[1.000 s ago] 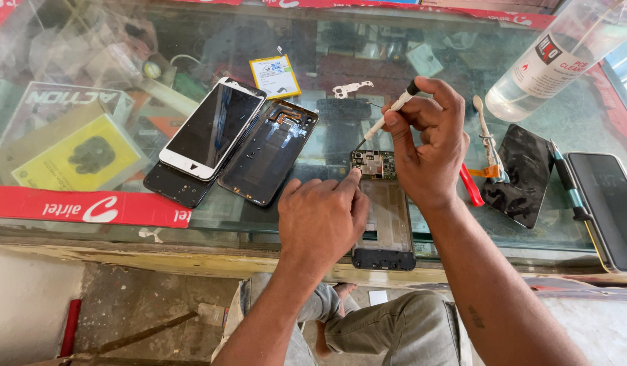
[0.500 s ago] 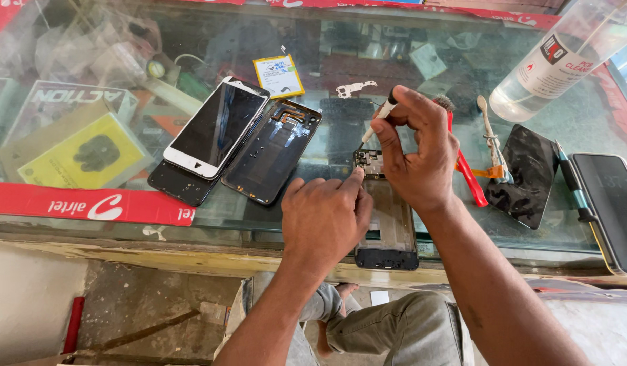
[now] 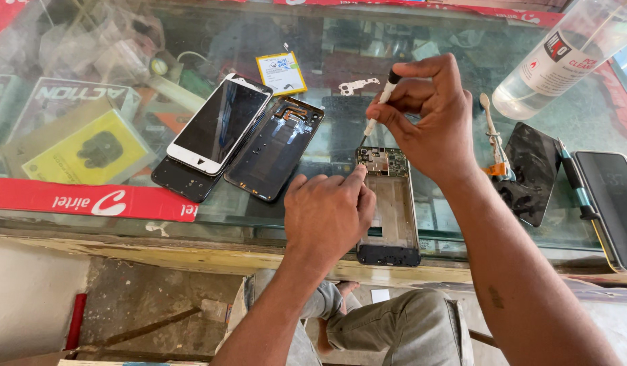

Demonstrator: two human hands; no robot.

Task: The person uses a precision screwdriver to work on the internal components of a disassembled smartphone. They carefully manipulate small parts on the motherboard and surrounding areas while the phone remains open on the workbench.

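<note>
An opened phone frame [image 3: 392,211] with its circuit board showing at the top lies on the glass counter [image 3: 327,41]. My left hand [image 3: 327,213] rests on the frame's left edge, a fingertip pressing near the board. My right hand [image 3: 432,118] pinches a small white-and-black screwdriver [image 3: 380,105], held upright with its tip pointing down just above the board's upper left corner.
Left of the frame lie a white phone [image 3: 217,125] on a dark cover and a black back shell [image 3: 274,148]. A yellow battery [image 3: 281,72] and a small metal bracket [image 3: 357,85] sit behind. A clear plastic bottle [image 3: 557,61], tools [image 3: 493,139], a black cloth [image 3: 530,173] and a dark phone [image 3: 612,203] are on the right.
My right hand has lifted and turned the screwdriver from slanted to nearly upright over the board. My left hand stayed on the frame.
</note>
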